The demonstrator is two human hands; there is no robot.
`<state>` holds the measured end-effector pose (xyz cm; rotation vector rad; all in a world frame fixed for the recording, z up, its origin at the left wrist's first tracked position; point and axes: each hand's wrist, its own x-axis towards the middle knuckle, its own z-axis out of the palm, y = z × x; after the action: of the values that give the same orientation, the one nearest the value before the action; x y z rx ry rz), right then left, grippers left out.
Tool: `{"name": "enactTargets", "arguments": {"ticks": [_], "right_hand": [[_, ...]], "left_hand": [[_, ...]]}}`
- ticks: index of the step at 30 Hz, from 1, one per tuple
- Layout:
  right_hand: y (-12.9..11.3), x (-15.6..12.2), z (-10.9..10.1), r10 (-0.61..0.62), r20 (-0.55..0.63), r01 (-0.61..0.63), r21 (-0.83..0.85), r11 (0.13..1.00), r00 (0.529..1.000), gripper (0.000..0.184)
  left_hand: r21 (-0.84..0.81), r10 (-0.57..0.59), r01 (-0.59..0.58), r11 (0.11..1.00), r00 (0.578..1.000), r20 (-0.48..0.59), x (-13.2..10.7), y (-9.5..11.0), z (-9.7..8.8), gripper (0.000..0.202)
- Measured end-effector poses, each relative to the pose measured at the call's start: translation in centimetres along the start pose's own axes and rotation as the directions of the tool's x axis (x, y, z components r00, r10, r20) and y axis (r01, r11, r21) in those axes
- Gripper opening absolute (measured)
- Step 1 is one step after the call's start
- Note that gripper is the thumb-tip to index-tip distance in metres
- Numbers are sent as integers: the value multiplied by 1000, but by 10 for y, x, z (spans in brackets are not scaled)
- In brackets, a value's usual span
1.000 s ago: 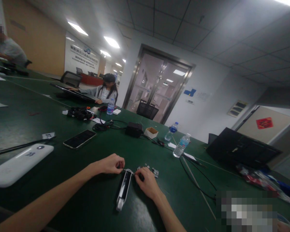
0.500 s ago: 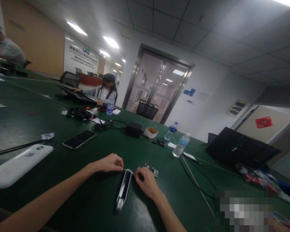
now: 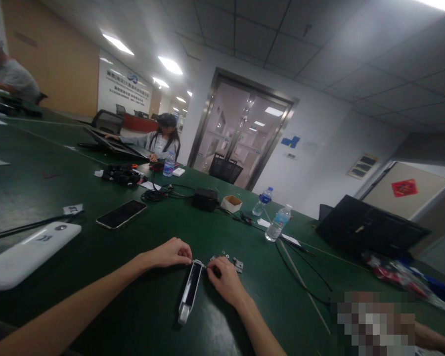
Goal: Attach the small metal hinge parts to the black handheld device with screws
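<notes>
A long, narrow metal channel piece (image 3: pixel 190 291) with a pale block at its near end lies on the green table in front of me. My left hand (image 3: pixel 174 252) is closed in a pinch at the left of its far end. At the right side of that end, my right hand (image 3: pixel 222 276) is pinched too, fingers curled. Whatever sits between the fingertips of either hand is too small to name. Just beyond my right hand lie small metal parts (image 3: pixel 239 266), partly hidden by it.
A phone (image 3: pixel 121 214) and a white device (image 3: pixel 33 254) lie to the left. Beyond are a black adapter (image 3: pixel 205 199), a small open box (image 3: pixel 231 203) and water bottles (image 3: pixel 278 223). A person (image 3: pixel 165 138) sits across the table; another person's arm (image 3: pixel 433 338) shows at lower right.
My left hand has shifted slightly right, closer to the metal piece's far end. My right hand stays nearly still. The person across has tilted the panel they hold, and the arm at lower right has moved.
</notes>
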<state>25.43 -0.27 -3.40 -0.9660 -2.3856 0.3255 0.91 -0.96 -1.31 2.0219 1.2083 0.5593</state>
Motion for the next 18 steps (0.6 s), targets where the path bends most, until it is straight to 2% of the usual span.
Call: {"name": "enactTargets", "arguments": {"ticks": [7, 13, 18], "right_hand": [[0, 2, -10, -32, 2, 32, -87, 996, 999, 10], [26, 1, -30, 76, -110, -104, -279, 955, 991, 21], [39, -1, -32, 150, -85, -172, -397, 901, 985, 27]], "left_hand": [[48, 4, -5, 999, 1000, 7, -1, 9, 2, 33], [188, 35, -37, 982, 999, 11, -5, 14, -2, 33], [349, 113, -110, 931, 994, 10, -6, 9, -2, 25]]}}
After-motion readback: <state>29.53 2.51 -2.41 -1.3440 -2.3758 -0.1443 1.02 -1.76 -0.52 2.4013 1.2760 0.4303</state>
